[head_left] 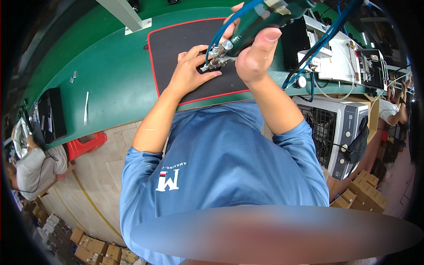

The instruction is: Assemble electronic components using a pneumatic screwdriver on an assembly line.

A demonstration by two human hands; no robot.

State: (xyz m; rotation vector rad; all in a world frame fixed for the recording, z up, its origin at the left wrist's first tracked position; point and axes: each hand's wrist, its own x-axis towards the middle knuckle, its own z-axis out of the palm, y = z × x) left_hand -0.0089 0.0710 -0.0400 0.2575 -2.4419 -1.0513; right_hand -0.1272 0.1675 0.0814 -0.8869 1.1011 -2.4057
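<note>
My right hand (255,61) is wrapped round a dark green cylindrical tool (251,31). Its thumb lies along the near side, and fingertips show on the far side. The tool slants down to the left and ends in metal fittings (215,56) with thin blue hoses attached. Close to that metal end, my left hand (189,73) has its fingers and thumb curled round something low on the mat, mostly covered by the fittings and fingers. Beneath both hands lies a black mat (170,42) with a red edge.
A green worktable (115,99) carries a white machine (338,62) at the right and a black tray (53,115) at the left. A metal post (123,13) stands at the back. An air cooler (331,134), cardboard boxes (364,192), a red stool (88,145) and other people are nearby.
</note>
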